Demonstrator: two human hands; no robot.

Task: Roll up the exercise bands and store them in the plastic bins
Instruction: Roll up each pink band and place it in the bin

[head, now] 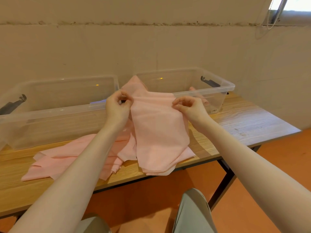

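A: What does each grip have?
B: The left hand (117, 105) and the right hand (189, 106) each pinch the top edge of one pink exercise band (159, 132), fingers curled tight on it. The band hangs from the two grips as a flat sheet, its lower end draping onto the desk (244, 121) and just past the near edge.

A: And below the grips?
B: A loose pile of pink bands (70, 157) lies spread on the desk under the left forearm, reaching close to the near edge. Another fold of pink stands up just beyond the grips, between the two bins.

A: Where are the bins?
B: Beyond the left grip sits the left clear bin (50, 106), and beyond the right grip the right clear bin (193, 84). Both are open at the top, side by side against the wall (151, 47). A pink roll (204, 100) shows through the right bin's near wall, just outboard of the right grip.

A: Any free room?
B: Bare desk lies to the right of the right grip, out to the desk's corner. Nearer than the grips, past the desk edge, are the orange floor (269, 165) and the person's knees (193, 212).
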